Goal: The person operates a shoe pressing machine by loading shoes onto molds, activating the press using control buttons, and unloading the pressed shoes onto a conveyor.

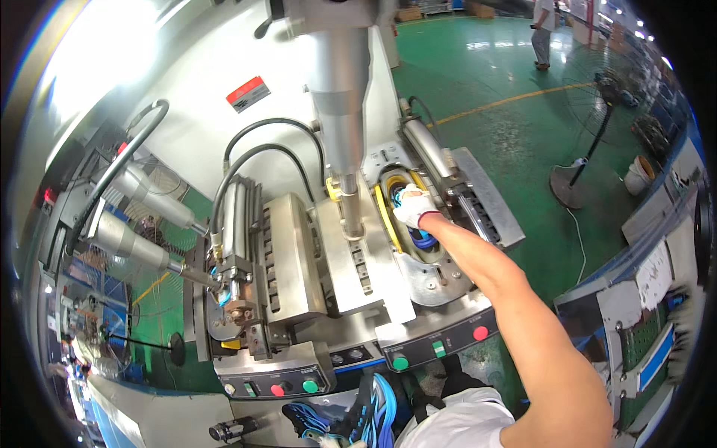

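Note:
My right hand (414,208), in a white glove, reaches into the right-hand station of a metal press. Its fingers are bent onto a blue shoe (423,240) that sits in the oval well (426,259) between yellow strips. The glove hides much of that shoe. At the lower edge, the white-gloved fingers of my left hand (337,443) show only in part, closed at a pair of sneakers. One sneaker (305,420) is black with blue stripes; the other sneaker (382,409) turns its blue wavy sole outward.
A thick steel cylinder (340,112) stands upright over the press's middle. Control panels with red and green buttons (401,364) line its front. The left station (235,313) has slanted cylinders and black hoses. A pedestal fan (590,149) and a distant person (543,33) are at the right.

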